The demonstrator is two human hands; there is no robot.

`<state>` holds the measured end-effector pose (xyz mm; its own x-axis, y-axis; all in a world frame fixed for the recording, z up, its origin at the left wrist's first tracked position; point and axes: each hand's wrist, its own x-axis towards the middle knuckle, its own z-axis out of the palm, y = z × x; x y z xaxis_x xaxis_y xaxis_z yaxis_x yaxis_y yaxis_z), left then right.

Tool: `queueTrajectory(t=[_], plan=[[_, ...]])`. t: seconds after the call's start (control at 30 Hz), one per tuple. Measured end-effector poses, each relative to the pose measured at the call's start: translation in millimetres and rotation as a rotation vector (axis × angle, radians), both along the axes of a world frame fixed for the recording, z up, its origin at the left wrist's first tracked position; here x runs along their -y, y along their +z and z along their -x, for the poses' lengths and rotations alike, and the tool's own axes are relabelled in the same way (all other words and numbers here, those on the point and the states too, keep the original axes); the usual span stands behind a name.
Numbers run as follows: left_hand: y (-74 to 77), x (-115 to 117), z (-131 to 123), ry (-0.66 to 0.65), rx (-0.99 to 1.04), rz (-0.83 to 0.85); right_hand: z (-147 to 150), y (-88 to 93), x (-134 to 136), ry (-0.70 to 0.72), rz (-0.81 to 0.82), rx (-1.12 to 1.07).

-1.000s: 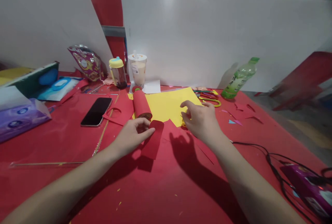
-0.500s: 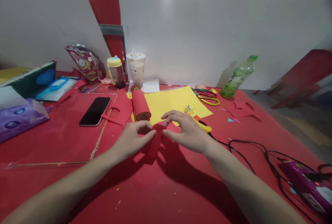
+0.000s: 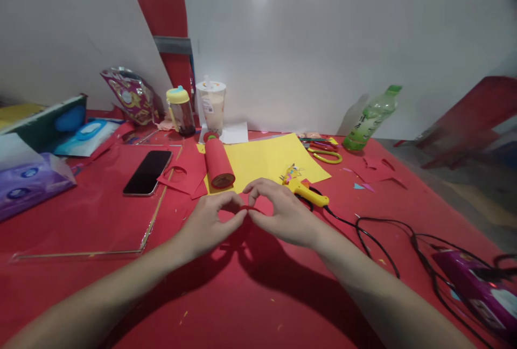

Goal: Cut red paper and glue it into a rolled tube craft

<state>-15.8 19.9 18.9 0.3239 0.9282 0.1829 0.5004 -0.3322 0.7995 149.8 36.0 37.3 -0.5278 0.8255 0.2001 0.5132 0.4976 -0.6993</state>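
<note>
A small piece of red paper (image 3: 251, 209) is pinched between my two hands, just above the red tabletop. My left hand (image 3: 214, 217) grips its left side with thumb and fingers. From the right, my right hand (image 3: 280, 210) holds it with thumb and curled fingers, the fingertips nearly meeting those of the left. Much of the paper is hidden and blends with the table. Just beyond lies a red paper-covered roll (image 3: 219, 163) on a yellow sheet (image 3: 262, 158). A yellow glue gun (image 3: 309, 194) rests beside my right hand.
A phone (image 3: 148, 173) and cut red paper (image 3: 183, 174) lie left. A lidded bottle (image 3: 181, 112) and drink cup (image 3: 212, 106) stand behind. Scissors (image 3: 327, 155) and a green bottle (image 3: 369, 123) are back right. Black cable (image 3: 379, 244) runs to a purple power strip (image 3: 476, 284).
The red paper has tilted from showing its broad face to nearly edge-on. My hands have drawn closer together, and the right one has shifted down, uncovering more of the glue gun.
</note>
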Motion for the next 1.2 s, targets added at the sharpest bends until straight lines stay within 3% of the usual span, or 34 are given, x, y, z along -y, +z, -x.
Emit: queueTrajectory(t=[0.5,0.97,1.1,1.2], plan=[[2.7,-1.9,2.4,0.062,0.003,-0.041,-7.9,5.9,-7.4,-0.075,0.108,0.039],[-1.3,-7.6,3.0,0.121,0.179,0.116,-5.6,5.6,-10.4,-0.146,0.142,-0.038],[-1.7,-9.2,4.0,0.147,0.225,0.171,-7.5,6.0,-13.0,-0.208,0.092,0.007],[-3.9,-11.1,3.9,0.201,0.312,0.2,-5.3,3.1,-10.3,-0.181,0.164,0.088]])
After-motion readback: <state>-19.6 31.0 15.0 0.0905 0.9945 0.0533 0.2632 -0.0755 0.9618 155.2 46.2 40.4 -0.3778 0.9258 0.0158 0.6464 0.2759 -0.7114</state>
